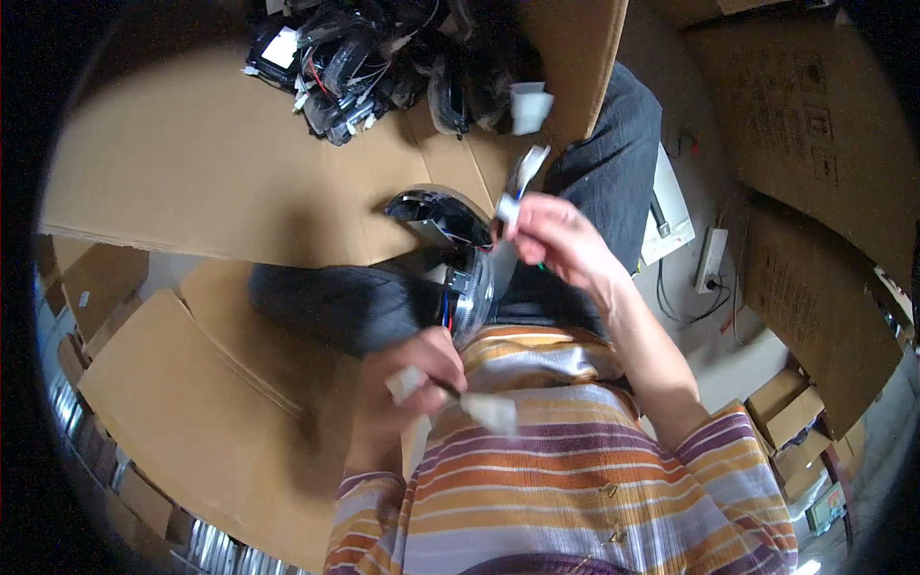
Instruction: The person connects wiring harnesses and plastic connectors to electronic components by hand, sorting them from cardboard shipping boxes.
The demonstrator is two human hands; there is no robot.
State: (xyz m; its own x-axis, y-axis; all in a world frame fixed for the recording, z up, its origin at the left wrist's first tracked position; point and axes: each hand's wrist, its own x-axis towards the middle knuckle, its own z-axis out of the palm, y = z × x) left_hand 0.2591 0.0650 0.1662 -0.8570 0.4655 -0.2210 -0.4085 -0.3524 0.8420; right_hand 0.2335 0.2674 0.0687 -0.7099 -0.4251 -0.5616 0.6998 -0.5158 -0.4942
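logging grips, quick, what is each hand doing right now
Left hand: closed on wires, blurred white end pieces sticking out.
Right hand: closed, fingertips pinching a small white piece.

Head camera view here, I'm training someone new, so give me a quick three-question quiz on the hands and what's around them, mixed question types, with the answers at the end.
1. True or false: the left hand is higher in the picture than the right hand.

2. What does the right hand pinch?
A) a screwdriver
B) a small white piece
C) a roll of tape

3. Fill in the blank: the white power strip lies on the person's ____ side.

Key:
1. False; the left hand is lower.
2. B
3. right
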